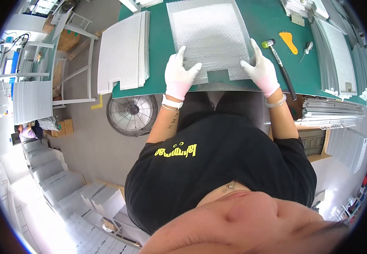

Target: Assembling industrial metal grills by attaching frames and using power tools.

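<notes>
A silver metal mesh sheet (pixel 211 36) lies flat on the green tabletop (pixel 158 25) in front of me, with a rectangular notch in its near edge. My left hand (pixel 181 75), in a white glove with a pink cuff, rests at its left edge, thumb and fingers apart. At the right edge is my right hand (pixel 260 72), gloved the same way, its fingers also spread. Both hands touch or nearly touch the mesh, and neither is closed round it. Right of that hand lies a mallet (pixel 280 67) with a yellow-green head and black handle.
A stack of notched mesh sheets (pixel 126 51) sits at the table's left, another panel stack (pixel 333 55) at the right. A yellow flat tool (pixel 288 42) and a screwdriver (pixel 307 50) lie beyond the mallet. A round floor fan (pixel 132 111) stands below the table's left front edge.
</notes>
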A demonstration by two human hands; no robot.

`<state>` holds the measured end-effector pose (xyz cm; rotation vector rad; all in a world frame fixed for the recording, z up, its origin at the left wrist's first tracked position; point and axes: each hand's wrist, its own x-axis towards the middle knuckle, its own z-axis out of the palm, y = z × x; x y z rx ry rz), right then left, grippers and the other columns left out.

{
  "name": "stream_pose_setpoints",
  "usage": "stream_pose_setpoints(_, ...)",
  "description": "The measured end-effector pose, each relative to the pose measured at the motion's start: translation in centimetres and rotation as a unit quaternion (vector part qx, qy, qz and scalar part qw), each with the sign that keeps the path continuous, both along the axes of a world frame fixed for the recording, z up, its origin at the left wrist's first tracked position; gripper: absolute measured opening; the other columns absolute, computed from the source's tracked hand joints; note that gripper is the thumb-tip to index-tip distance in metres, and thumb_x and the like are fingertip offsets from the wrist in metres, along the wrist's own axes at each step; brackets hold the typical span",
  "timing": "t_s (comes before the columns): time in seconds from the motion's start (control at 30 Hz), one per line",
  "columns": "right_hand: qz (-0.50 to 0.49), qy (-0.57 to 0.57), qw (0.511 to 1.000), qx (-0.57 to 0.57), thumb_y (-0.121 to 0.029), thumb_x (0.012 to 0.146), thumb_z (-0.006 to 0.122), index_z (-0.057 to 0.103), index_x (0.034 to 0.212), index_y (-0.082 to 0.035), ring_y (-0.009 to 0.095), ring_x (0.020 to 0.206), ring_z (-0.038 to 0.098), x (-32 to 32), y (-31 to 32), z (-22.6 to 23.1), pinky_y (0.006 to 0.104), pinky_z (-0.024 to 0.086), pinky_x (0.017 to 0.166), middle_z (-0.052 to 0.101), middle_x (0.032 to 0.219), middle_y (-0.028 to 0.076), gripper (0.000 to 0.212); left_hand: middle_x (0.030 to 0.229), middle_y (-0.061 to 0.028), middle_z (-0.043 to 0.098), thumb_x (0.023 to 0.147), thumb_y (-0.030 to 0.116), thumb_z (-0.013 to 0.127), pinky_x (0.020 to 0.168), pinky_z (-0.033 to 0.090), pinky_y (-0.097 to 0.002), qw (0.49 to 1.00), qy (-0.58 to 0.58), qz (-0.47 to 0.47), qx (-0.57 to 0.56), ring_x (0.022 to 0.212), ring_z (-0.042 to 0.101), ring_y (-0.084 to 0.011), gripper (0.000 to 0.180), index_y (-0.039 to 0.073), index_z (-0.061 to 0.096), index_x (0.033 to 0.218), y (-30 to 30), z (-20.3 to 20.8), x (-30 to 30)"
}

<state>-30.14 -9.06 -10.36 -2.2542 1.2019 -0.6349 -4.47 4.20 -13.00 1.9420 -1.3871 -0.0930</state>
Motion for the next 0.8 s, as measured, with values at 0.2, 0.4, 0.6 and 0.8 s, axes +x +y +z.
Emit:
stream_pose_setpoints(0.2, -0.024, 0.050, 0.998, -0.003, -0.035, 0.085, 0.074, 0.045, 0.151, -0.012, 0.042, 0.093, 0.069, 0.2, -0.1, -3.2, 0.0440, 0.055, 0.082, 0.071, 0.101, 0.025, 0.076, 0.104, -0.0164, 0.063, 0.077, 0.041, 0.083, 0.088, 0.052, -0.0412, 0.994, -0.068, 0.016, 0.080, 0.098, 0.063, -0.0331, 0.075, 0.004, 0.058, 0.138, -0.3, -1.8, 0.1)
stream_pose_setpoints(0.4, -0.015, 0.049, 0.999, -0.013, -0.035, 0.088, 0.071, 0.053, 0.144, -0.010, 0.037, 0.107, 0.067, 0.1, 0.1, -3.6, 0.0418, 0.053, 0.092, 0.070, 0.117, 0.020, 0.064, 0.105, -0.0176, 0.063, 0.077, 0.044, 0.082, 0.087, 0.053, -0.0426, 0.992, -0.089, 0.022, 0.087, 0.098, 0.063, -0.0344, 0.074, 0.007, 0.060, 0.137, -0.4, -2.1, 0.1)
stream_pose_setpoints(0.6, 0.006, 0.081, 0.997, 0.004, -0.039, 0.090, 0.068, 0.055, 0.143, -0.010, 0.036, 0.110, 0.066, 0.0, -0.6, -3.0, 0.0416, 0.052, 0.095, 0.069, 0.120, 0.020, 0.062, 0.106, -0.0193, 0.063, 0.077, 0.043, 0.082, 0.087, 0.054, -0.0425, 0.989, -0.104, 0.024, 0.105, 0.099, 0.064, -0.0351, 0.073, 0.007, 0.061, 0.137, -0.7, -1.7, 0.1)
stream_pose_setpoints(0.8, 0.055, 0.125, 0.990, -0.033, -0.040, 0.089, 0.067, 0.064, 0.130, -0.011, 0.035, 0.103, 0.067, -2.1, -6.0, -1.9, 0.0421, 0.054, 0.091, 0.071, 0.113, 0.017, 0.050, 0.147, -0.0223, 0.044, 0.077, 0.044, 0.080, 0.109, 0.040, -0.0550, 0.982, -0.063, 0.075, 0.164, 0.135, 0.041, -0.0447, 0.073, 0.016, 0.059, 0.141, -0.9, 0.3, -0.7)
